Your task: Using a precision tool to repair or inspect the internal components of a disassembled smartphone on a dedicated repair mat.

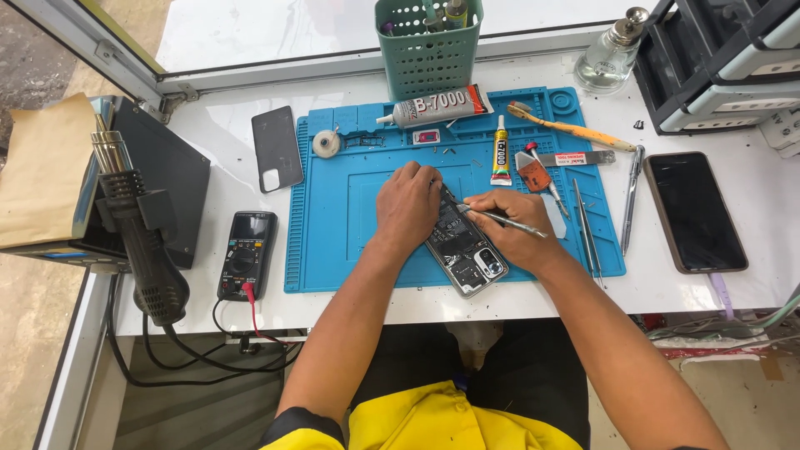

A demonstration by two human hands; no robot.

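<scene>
An opened phone (463,247) with its back off lies tilted on the blue work mat (333,225), its circuit parts and camera showing. My left hand (406,204) presses down on the phone's upper end, fingers curled over it. My right hand (512,225) grips metal tweezers (500,219) whose tip points left onto the phone's inner parts near the middle.
On the mat lie two glue tubes (437,106), a tape roll (326,143), a brush (571,127) and more tools (583,225). A phone back cover (277,148), a multimeter (247,254), a hot-air gun (137,225), a dark phone (696,210), a green basket (427,50) and a glass bottle (608,54) surround it.
</scene>
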